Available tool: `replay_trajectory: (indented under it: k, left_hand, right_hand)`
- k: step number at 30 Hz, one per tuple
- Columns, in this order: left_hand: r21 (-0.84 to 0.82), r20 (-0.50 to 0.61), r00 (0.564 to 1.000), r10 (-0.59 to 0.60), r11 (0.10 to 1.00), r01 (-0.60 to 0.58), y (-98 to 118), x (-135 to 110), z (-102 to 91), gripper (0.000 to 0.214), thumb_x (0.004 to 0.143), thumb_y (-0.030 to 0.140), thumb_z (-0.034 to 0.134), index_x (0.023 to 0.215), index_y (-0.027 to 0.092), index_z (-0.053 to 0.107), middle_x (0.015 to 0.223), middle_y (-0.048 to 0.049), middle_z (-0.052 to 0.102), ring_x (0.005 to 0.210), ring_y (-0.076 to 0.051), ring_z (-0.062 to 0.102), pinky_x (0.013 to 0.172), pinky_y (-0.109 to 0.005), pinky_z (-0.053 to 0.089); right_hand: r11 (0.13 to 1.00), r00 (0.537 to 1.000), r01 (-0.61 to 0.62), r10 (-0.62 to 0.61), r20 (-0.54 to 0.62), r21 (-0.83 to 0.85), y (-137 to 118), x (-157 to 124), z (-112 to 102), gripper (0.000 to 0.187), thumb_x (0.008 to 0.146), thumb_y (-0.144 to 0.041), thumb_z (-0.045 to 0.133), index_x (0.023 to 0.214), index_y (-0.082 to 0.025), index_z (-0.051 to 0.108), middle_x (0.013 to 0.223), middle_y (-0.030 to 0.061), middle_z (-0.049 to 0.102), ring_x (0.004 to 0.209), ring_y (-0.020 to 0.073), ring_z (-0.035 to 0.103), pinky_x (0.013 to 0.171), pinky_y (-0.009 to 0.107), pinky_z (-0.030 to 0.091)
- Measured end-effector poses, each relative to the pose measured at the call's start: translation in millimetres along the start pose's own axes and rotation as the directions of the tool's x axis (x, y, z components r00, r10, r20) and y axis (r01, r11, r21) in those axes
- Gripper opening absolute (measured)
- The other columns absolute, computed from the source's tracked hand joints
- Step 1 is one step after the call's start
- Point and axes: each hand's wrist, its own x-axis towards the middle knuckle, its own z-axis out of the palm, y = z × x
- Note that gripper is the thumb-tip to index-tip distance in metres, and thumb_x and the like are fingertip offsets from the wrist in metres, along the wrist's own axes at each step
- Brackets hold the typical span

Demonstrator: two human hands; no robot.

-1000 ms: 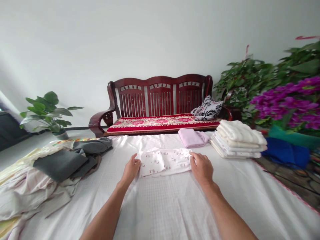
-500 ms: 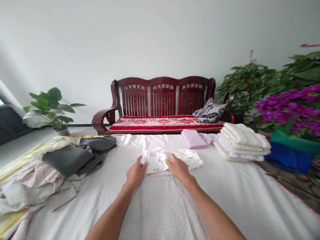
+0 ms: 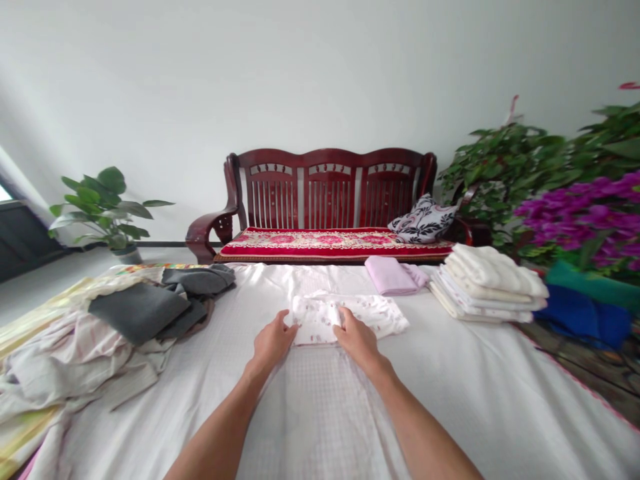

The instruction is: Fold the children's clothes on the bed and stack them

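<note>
A small white cloth with a pink print (image 3: 373, 313) lies folded on the white bed sheet (image 3: 320, 413) in front of me. My left hand (image 3: 273, 341) rests at the cloth's left end, fingers curled onto its edge. My right hand (image 3: 356, 339) sits on the cloth's left half, close to my left hand, fingers bent and pinching the fabric. The cloth's right half lies flat and free.
A heap of unfolded grey and pale clothes (image 3: 100, 340) fills the left side. A folded pink cloth (image 3: 393, 275) and a stack of folded white cloths (image 3: 487, 283) lie at the back right. Beyond stand a red wooden bench (image 3: 325, 213) and plants (image 3: 575, 200).
My right hand has moved left from the cloth's right end to its left half, near my left hand. The camera has shifted slightly.
</note>
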Motion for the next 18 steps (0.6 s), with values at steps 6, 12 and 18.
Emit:
replay_trajectory:
  k: [6, 12, 18]
  left_hand:
    - [0.066, 0.020, 1.000, 0.006, 0.998, -0.008, 5, -6, 0.2, 0.058, 0.088, 0.047, 0.057, 0.140, 0.024, 0.048, 0.092, -0.0016, 0.075, 0.091, -0.022, 0.069, 0.070, -0.028, 0.040]
    - [0.228, -0.079, 0.980, 0.181, 0.960, -0.159, 6, -10, 4.8, 0.056, 0.088, 0.037, 0.056, 0.142, 0.022, 0.048, 0.120, -0.0112, 0.068, 0.110, -0.026, 0.064, 0.091, -0.035, 0.045]
    - [0.353, -0.048, 0.813, 0.581, 0.771, -0.530, 9, -10, 27.7, 0.059, 0.093, 0.029, 0.053, 0.150, 0.020, 0.042, 0.161, -0.0109, 0.035, 0.151, -0.031, 0.021, 0.121, -0.049, 0.020]
  right_hand:
    - [0.998, 1.000, 0.004, -0.002, -0.028, 0.064, 1, -8, 3, 0.048, 0.093, -0.037, 0.045, 0.140, -0.029, 0.052, 0.098, 0.0013, 0.075, 0.092, 0.0210, 0.069, 0.075, 0.029, 0.043]
    - [0.981, 0.965, 0.159, -0.178, -0.194, -0.108, 9, -7, 5, 0.044, 0.092, -0.031, 0.049, 0.134, -0.024, 0.059, 0.112, 0.0075, 0.072, 0.107, 0.0247, 0.063, 0.091, 0.034, 0.044]
    - [0.882, 0.872, 0.421, -0.458, -0.172, -0.214, 14, -9, 19, 0.056, 0.097, -0.033, 0.044, 0.150, -0.016, 0.042, 0.159, 0.0103, 0.038, 0.148, 0.0271, 0.029, 0.121, 0.046, 0.019]
